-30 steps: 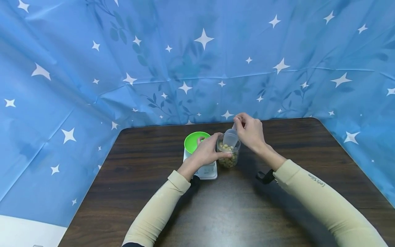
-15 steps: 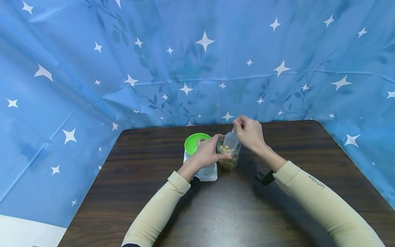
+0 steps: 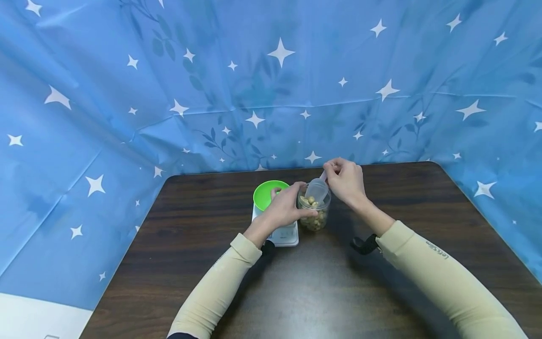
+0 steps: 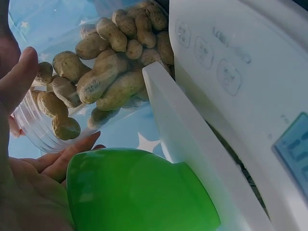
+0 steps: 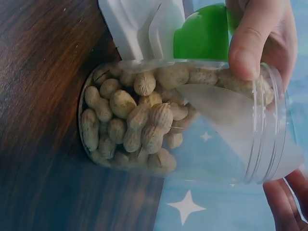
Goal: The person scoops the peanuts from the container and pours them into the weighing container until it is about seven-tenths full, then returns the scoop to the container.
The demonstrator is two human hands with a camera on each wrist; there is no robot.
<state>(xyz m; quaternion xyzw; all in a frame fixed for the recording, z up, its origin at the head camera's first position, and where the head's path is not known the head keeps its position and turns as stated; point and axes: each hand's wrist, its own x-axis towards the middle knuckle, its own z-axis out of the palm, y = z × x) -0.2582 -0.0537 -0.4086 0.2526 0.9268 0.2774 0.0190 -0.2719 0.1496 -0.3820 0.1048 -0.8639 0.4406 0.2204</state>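
Observation:
A clear plastic jar (image 5: 211,159) of unshelled peanuts (image 5: 139,120) stands upright on the table. My left hand (image 3: 282,207) grips the jar near its rim, the thumb on the near side. With my right hand (image 3: 345,181) I pinch the handle of a translucent white scoop (image 3: 317,189), whose bowl dips into the jar's mouth. In the right wrist view the scoop's tip reaches in among the peanuts. Just left of the jar is a white kitchen scale (image 4: 211,67) carrying a green bowl (image 3: 263,195), partly hidden by my left hand.
The dark wood table (image 3: 190,245) spreads around the scale and jar. Behind it hangs a blue curtain (image 3: 271,94) with white stars. The scale's buttons and part of its display (image 4: 296,149) show in the left wrist view.
The right hand has shifted slightly to the right, and the scoop leans more within the jar. The left hand keeps its hold on the jar, and the scale and bowl stay put.

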